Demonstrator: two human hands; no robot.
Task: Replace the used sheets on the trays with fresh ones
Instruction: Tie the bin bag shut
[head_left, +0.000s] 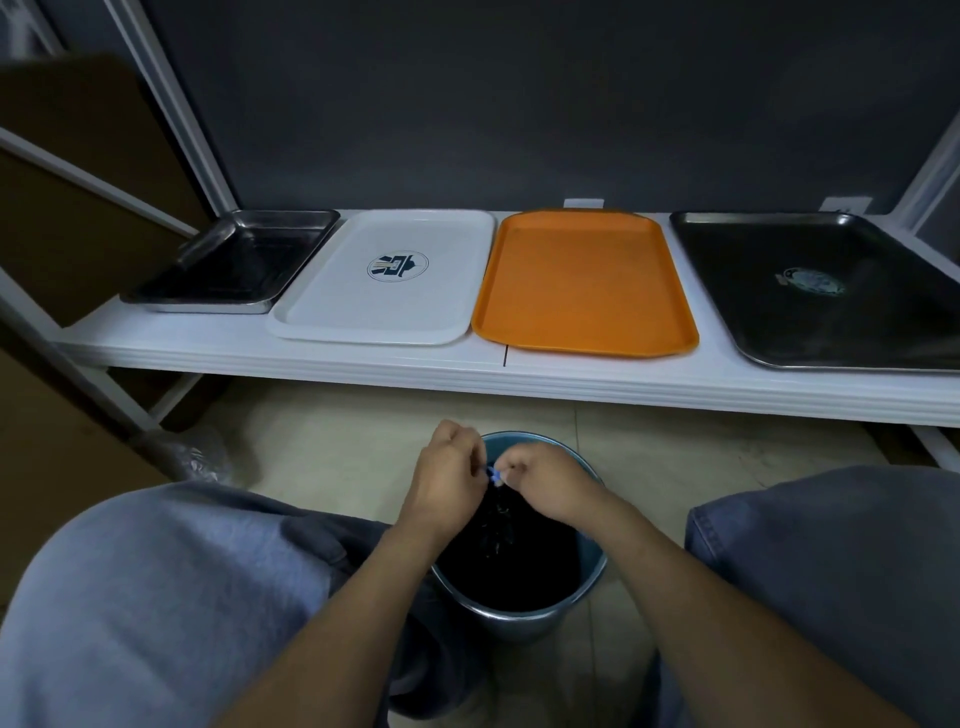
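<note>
Trays (584, 283) line the table (363, 358); over the bin (519, 618), left hand (449, 480) and right hand (545, 483) pinch a small blue piece (494, 473).

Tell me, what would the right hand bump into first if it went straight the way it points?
Probably the left hand. The right hand faces it, both pinching a small blue thing over the bin.

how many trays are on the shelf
4, in a row on the white shelf: steel tray far left, white tray next, orange tray right of it, dark tray far right, cut off by the frame edge. None looks hidden.
</note>
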